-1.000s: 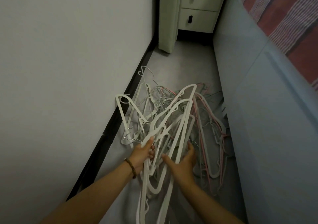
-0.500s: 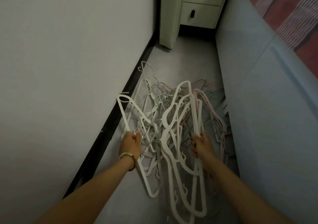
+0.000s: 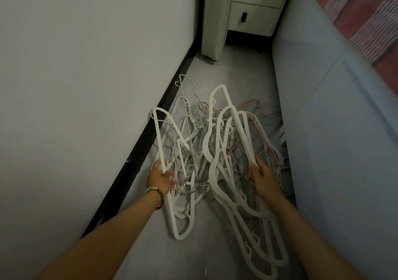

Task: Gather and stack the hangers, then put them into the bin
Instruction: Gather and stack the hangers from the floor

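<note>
Both hands clutch the tangled hangers (image 3: 215, 150) (mostly white) on the floor (image 3: 237, 68): left hand (image 3: 160, 178), right hand (image 3: 261, 177).

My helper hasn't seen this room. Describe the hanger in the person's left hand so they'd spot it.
Follow the black baseboard to the hanger pile on the floor. The left hand grips a thick white hanger at the pile's wall-side edge, its rounded end standing clear of the tangle.
</note>
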